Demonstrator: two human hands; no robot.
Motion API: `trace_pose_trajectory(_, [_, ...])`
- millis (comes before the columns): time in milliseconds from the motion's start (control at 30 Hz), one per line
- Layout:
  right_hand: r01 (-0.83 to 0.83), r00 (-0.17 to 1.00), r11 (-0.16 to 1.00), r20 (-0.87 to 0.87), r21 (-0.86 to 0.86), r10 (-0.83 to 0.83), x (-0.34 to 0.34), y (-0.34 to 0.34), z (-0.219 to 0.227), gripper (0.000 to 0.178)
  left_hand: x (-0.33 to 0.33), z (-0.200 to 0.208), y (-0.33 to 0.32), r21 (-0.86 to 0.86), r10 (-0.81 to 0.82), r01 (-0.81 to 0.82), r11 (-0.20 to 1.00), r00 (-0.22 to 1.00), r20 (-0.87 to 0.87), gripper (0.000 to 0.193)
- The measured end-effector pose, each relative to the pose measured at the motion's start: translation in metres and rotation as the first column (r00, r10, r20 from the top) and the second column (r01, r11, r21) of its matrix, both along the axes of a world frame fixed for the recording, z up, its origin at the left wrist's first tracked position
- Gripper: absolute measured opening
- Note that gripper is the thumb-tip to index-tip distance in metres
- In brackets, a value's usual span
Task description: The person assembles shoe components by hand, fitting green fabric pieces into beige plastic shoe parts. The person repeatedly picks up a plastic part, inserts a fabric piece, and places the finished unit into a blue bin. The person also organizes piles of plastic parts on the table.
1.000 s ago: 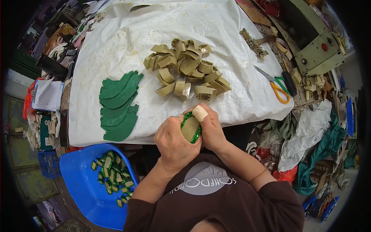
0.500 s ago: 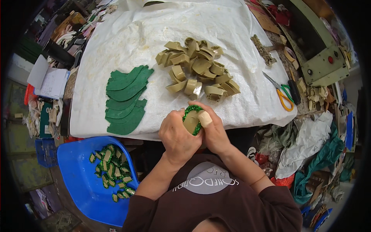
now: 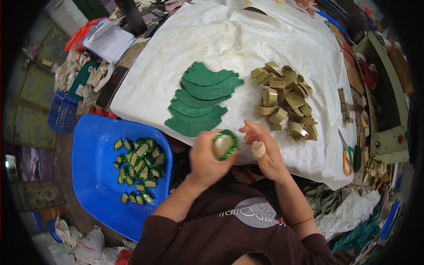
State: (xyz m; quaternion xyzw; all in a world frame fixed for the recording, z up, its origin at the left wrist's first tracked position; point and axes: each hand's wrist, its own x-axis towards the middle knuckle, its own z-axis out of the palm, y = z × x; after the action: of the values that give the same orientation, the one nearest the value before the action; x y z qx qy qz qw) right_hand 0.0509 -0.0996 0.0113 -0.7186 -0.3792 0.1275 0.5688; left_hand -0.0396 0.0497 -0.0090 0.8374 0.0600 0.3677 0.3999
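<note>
My left hand (image 3: 206, 158) grips a shoe heel (image 3: 224, 145) whose bare tan face is ringed by glittery green covering. Close by on the right, my right hand (image 3: 267, 152) is apart from it, fingers spread and holding nothing; its thumb wears a pale wrap (image 3: 259, 149). Beyond the hands, a stack of green curved pieces (image 3: 194, 117) lies fanned out on the white sheet (image 3: 154, 73). To the right of that stack sits a pile of bare tan heels (image 3: 293, 98). Many green-covered heels (image 3: 140, 164) lie in the blue tub (image 3: 95, 205) at my lower left.
Scissors with orange and green handles (image 3: 347, 160) rest at the table's right edge, near a greenish machine box (image 3: 388, 128). A clipboard with paper (image 3: 108, 42) stands at the upper left. Plastic bags (image 3: 353, 212) crowd the lower right.
The view has turned left, bringing the tub nearer the middle. My right hand has come off the heel and opened, while the left keeps hold and shifts toward the tub.
</note>
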Motion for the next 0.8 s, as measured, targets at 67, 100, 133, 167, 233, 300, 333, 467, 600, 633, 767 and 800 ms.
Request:
trace_pose_trajectory(67, [-0.028,0.999,1.0,0.042,-0.005,0.028,0.008,0.014,0.001,0.042,-0.031,-0.012,0.031,-0.002,0.229,-0.231,0.973,0.965,-0.129,0.051])
trace_pose_trajectory(100, [-0.013,0.98,0.996,0.198,-0.087,0.03,0.013,0.019,0.0,0.043,-0.046,-0.024,0.049,0.049,0.323,-0.319,0.946,0.926,-0.197,0.053])
trace_pose_trajectory(133, [-0.023,0.957,0.992,0.285,-0.121,0.057,0.015,0.025,0.0,0.042,-0.063,-0.034,0.066,0.112,0.421,-0.406,0.907,0.869,-0.259,0.055])
trace_pose_trajectory(167, [-0.033,0.925,0.987,0.369,-0.157,0.09,0.017,0.031,-0.003,0.041,-0.079,-0.047,0.08,0.17,0.539,-0.513,0.842,0.782,-0.313,0.058])
trace_pose_trajectory(233, [-0.018,0.851,0.982,0.513,-0.189,0.114,0.017,0.047,-0.008,0.037,-0.099,-0.056,0.099,0.268,0.69,-0.638,0.722,0.635,-0.347,0.064])
trace_pose_trajectory(300, [-0.004,0.812,0.973,0.568,-0.232,0.138,0.012,0.061,-0.008,0.039,-0.102,-0.057,0.109,0.264,0.701,-0.65,0.713,0.653,-0.285,0.055])
trace_pose_trajectory(333, [-0.01,0.791,0.968,0.591,-0.251,0.161,0.009,0.07,-0.009,0.039,-0.101,-0.052,0.111,0.181,0.627,-0.602,0.778,0.719,-0.299,0.049])
trace_pose_trajectory(467, [0.008,0.705,0.954,0.678,-0.299,0.206,0.006,0.091,-0.02,0.03,-0.055,-0.002,0.099,-0.077,0.236,-0.252,0.965,0.957,-0.168,0.029])
trace_pose_trajectory(600, [0.024,0.726,0.943,0.654,-0.331,0.212,0.005,0.095,-0.022,0.019,-0.016,0.019,0.092,0.227,0.082,0.005,0.974,0.925,-0.371,0.034])
trace_pose_trajectory(633, [0.013,0.755,0.951,0.626,-0.31,0.194,0.008,0.095,-0.021,0.019,-0.012,0.021,0.092,0.254,0.102,0.005,0.967,0.909,-0.405,0.035])
trace_pose_trajectory(767, [0.055,0.829,0.994,0.56,-0.096,0.009,0.019,0.07,-0.011,0.024,-0.009,0.018,0.09,0.304,0.131,-0.01,0.953,0.915,-0.382,0.041])
trace_pose_trajectory(800, [0.136,0.811,0.99,0.579,-0.048,-0.084,0.022,0.058,0.0,0.027,-0.012,0.017,0.09,0.306,0.127,-0.02,0.952,0.933,-0.336,0.043])
